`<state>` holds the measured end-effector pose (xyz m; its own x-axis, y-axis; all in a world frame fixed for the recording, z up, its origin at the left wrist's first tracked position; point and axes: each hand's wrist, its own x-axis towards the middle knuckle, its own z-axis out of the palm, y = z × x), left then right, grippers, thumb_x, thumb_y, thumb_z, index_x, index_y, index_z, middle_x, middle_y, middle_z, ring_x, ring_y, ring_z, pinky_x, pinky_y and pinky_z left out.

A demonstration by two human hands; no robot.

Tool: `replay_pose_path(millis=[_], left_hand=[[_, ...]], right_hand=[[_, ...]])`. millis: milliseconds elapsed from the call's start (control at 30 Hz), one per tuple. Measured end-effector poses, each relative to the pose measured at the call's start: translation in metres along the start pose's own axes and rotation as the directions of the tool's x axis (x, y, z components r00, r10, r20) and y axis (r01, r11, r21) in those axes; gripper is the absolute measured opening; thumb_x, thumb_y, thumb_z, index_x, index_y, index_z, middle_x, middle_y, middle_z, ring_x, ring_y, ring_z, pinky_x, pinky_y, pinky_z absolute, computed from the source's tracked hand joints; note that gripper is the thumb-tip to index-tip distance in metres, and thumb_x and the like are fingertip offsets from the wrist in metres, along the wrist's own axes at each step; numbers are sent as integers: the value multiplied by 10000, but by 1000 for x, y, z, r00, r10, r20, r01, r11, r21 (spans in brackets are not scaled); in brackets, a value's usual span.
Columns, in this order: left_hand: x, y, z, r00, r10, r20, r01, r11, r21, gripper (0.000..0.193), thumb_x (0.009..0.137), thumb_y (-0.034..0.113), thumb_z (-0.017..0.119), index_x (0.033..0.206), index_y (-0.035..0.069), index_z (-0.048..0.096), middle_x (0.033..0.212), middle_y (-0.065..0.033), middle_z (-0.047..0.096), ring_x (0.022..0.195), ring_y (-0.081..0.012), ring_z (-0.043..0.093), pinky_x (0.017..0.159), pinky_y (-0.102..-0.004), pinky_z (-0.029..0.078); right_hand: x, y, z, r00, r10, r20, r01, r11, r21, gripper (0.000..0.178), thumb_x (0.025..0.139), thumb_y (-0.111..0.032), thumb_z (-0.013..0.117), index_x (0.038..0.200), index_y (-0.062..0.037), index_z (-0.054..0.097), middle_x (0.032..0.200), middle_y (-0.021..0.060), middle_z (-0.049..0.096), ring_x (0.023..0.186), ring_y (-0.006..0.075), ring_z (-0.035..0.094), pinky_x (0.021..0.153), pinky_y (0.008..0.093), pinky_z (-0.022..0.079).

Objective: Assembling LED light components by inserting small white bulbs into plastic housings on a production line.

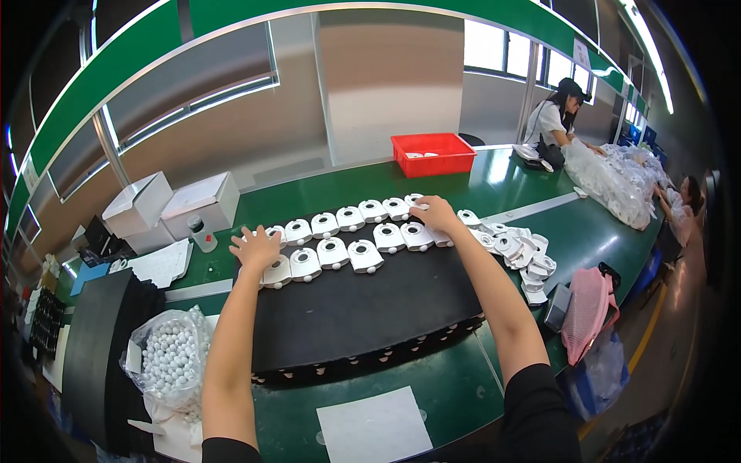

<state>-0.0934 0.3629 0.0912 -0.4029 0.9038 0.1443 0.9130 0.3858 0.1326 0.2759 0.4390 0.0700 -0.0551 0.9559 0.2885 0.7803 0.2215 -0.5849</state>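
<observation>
Two rows of white plastic housings (332, 253), each with a dark round hole and a small white ball at its edge, lie on a black foam sheet (351, 309) in front of me. My left hand (256, 248) is open, fingers spread, over the left end of the rows. At the right end, my right hand (437, 214) reaches over the housings with fingers stretched out and slightly bent. Its fingertips are at the last piece of the far row; whether they press on it I cannot tell. More foam layers with white parts between them show under the top sheet.
Loose white housings (513, 251) are heaped right of the foam. A red bin (434, 158) stands behind. At left are a bag of white balls (171, 355), stacked black foam sheets (96, 347) and white boxes (201, 202). A pink bag (587, 312) lies right; co-workers handle plastic bags (610, 185) farther off.
</observation>
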Motion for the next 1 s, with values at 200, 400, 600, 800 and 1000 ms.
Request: replay_pose_path(millis=[200, 400, 600, 800, 1000], left_hand=[[27, -38, 29, 989, 133, 67, -117, 973, -199, 587, 844, 491, 398, 1292, 112, 403, 1365, -180, 311, 1220, -442, 274, 1008, -510, 202], [25, -45, 31, 971, 237, -28, -234, 921, -311, 583, 856, 481, 386, 1308, 112, 376, 1370, -178, 303, 1227, -429, 275, 1010, -514, 196], [-14, -15, 13, 933, 299, -199, -320, 944, -78, 596, 839, 446, 460, 1311, 100, 348, 1383, -160, 264, 1268, -400, 222, 981, -607, 178], [-71, 21, 24, 643, 730, -231, -758, 650, -56, 453, 854, 379, 476, 1217, 108, 466, 1316, -121, 400, 1201, -321, 363, 974, -519, 267], [-70, 17, 20, 587, 781, -213, -809, 573, -131, 412, 868, 322, 477, 1223, 113, 465, 1279, -94, 455, 1158, -287, 424, 914, -446, 343]], right_hand=[[5, 1, 10, 999, -33, 7, 33, 999, 34, 402, 760, -339, 602, 1042, -53, 619, 1115, 189, 558, 1052, 318, 517, 911, 358, 395], [-2, 7, 13, 956, -164, -243, 118, 975, -190, 461, 756, -363, 621, 1103, -63, 578, 1183, 155, 523, 1123, 296, 465, 935, 367, 371], [-61, -79, 5, 679, -689, 254, 688, 718, 109, 558, 703, -466, 652, 1095, -75, 582, 1184, 123, 530, 1142, 290, 444, 967, 391, 335], [-74, -81, 34, 678, -700, 224, 732, 671, -118, 433, 768, -379, 605, 1072, -73, 577, 1117, 103, 571, 1068, 265, 498, 933, 397, 337], [-88, -93, 41, 748, -655, 108, 662, 724, -195, 422, 793, -343, 591, 1107, -64, 545, 1135, 126, 542, 1082, 277, 471, 942, 426, 322]])
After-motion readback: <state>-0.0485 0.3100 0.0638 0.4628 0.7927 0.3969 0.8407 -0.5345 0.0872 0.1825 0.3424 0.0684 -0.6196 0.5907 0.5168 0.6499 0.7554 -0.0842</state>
